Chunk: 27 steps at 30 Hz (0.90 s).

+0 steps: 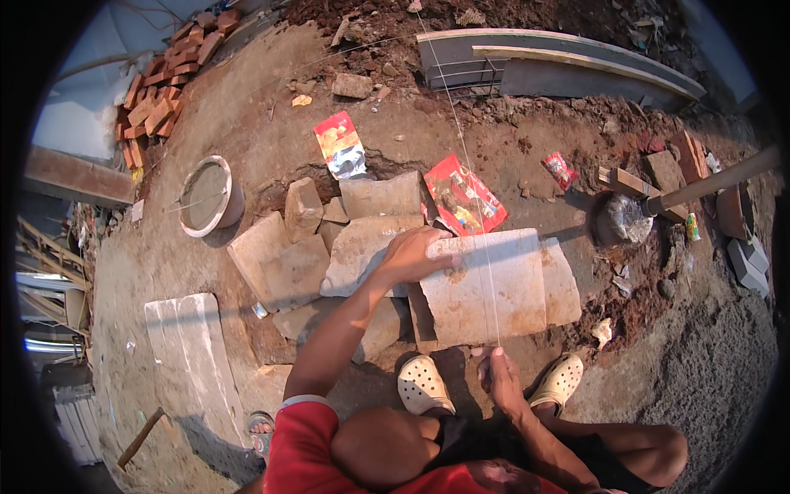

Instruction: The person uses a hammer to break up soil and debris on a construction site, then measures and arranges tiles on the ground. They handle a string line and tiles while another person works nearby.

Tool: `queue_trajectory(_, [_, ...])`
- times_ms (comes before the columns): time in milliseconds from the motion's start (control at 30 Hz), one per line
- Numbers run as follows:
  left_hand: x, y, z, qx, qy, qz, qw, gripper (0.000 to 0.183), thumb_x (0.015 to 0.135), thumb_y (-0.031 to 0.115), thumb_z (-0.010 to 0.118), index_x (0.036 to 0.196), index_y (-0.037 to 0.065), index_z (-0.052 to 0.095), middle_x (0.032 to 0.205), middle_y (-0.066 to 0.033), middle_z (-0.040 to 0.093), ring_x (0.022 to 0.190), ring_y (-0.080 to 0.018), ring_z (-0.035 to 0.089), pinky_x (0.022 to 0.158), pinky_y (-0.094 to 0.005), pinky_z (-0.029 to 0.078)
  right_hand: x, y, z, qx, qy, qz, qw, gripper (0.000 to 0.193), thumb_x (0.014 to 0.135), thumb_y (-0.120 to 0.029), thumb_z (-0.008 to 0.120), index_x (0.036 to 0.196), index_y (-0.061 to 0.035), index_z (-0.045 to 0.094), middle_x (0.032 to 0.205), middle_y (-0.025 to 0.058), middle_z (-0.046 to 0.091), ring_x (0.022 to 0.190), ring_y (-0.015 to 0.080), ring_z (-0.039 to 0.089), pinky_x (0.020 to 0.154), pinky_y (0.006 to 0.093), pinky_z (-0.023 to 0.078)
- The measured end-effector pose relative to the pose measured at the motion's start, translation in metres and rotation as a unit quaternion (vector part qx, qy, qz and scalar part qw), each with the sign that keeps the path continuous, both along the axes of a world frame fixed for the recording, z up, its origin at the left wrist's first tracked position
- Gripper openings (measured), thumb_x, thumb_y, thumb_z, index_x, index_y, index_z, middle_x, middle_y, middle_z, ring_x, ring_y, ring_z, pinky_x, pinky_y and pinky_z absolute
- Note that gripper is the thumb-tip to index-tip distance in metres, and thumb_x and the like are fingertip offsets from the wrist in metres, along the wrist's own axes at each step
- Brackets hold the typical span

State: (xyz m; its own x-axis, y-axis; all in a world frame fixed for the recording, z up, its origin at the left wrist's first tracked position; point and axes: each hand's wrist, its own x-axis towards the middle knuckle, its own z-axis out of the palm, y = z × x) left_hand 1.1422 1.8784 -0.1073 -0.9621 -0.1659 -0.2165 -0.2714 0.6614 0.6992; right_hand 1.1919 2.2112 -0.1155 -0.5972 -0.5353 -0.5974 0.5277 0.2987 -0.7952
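From the head view, the left hand (409, 257) lies flat, fingers (436, 262) spread on the top edge of a large stone slab (485, 288). The right hand (498, 375) sits below the slab, fingers pinched together on a taut white string (471, 177) running away over the slab and red wrappers (462, 196).

Grey stone block (485, 288), red sleeve (300, 445), cream perforated clogs (421, 384).
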Motion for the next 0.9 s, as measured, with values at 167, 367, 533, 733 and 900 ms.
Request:
queue_trajectory(167, [-0.005, 0.003, -0.004, -0.001, -0.004, -0.017, 1.000, 0.072, 0.082, 0.066, 0.070, 0.127, 0.010, 0.067, 0.120, -0.0160, 0.069, 0.118, -0.0346, 0.063, 0.100, -0.0447, 0.048, -0.004, 0.008, -0.002, -0.019, -0.004, -0.022, 1.000, 0.057, 0.110, -0.048, 0.037, 0.110, -0.0004, 0.068, 0.068, 0.0002, 0.055, 0.049, 0.0085, 0.044, 0.046, 0.0255, 0.035])
queue_trajectory(367, [-0.003, 0.002, 0.011, 0.010, -0.038, -0.025, 0.999, 0.070, 0.084, 0.060, 0.069, 0.130, 0.007, 0.066, 0.128, -0.0168, 0.067, 0.123, -0.0331, 0.061, 0.105, -0.0416, 0.045, -0.009, 0.001, 0.018, -0.007, 0.012, -0.018, 1.000, 0.057, 0.110, -0.046, 0.038, 0.114, 0.0021, 0.067, 0.068, -0.0008, 0.057, 0.049, 0.0071, 0.044, 0.046, 0.0250, 0.034])
queue_trajectory(533, [0.001, 0.002, -0.001, -0.006, 0.014, -0.009, 1.000, 0.071, 0.083, 0.065, 0.069, 0.125, 0.009, 0.068, 0.118, -0.0164, 0.069, 0.116, -0.0352, 0.063, 0.099, -0.0445, 0.048, -0.002, -0.001, 0.025, -0.002, 0.108, 0.045, 0.993, 0.056, 0.110, -0.044, 0.038, 0.115, 0.0032, 0.069, 0.060, -0.0049, 0.047, 0.049, 0.0047, 0.038, 0.048, 0.0254, 0.031])
queue_trajectory(733, [-0.003, 0.001, 0.004, 0.029, -0.032, -0.021, 0.999, 0.075, 0.083, 0.063, 0.068, 0.132, 0.006, 0.064, 0.129, -0.0174, 0.067, 0.124, -0.0336, 0.060, 0.106, -0.0421, 0.044, 0.005, -0.006, 0.039, 0.018, 0.117, 0.076, 0.990, 0.057, 0.111, -0.042, 0.036, 0.115, 0.0037, 0.071, 0.056, -0.0074, 0.038, 0.051, 0.0040, 0.037, 0.049, 0.0261, 0.030])
queue_trajectory(900, [-0.001, 0.001, 0.001, 0.017, -0.023, -0.019, 0.999, 0.073, 0.083, 0.062, 0.068, 0.131, 0.008, 0.065, 0.128, -0.0171, 0.067, 0.123, -0.0332, 0.061, 0.105, -0.0418, 0.045, 0.005, -0.016, 0.057, 0.008, 0.060, 0.083, 0.995, 0.052, 0.110, -0.038, 0.039, 0.113, 0.0012, 0.073, 0.059, -0.0051, 0.045, 0.056, 0.0068, 0.042, 0.055, 0.0276, 0.037])
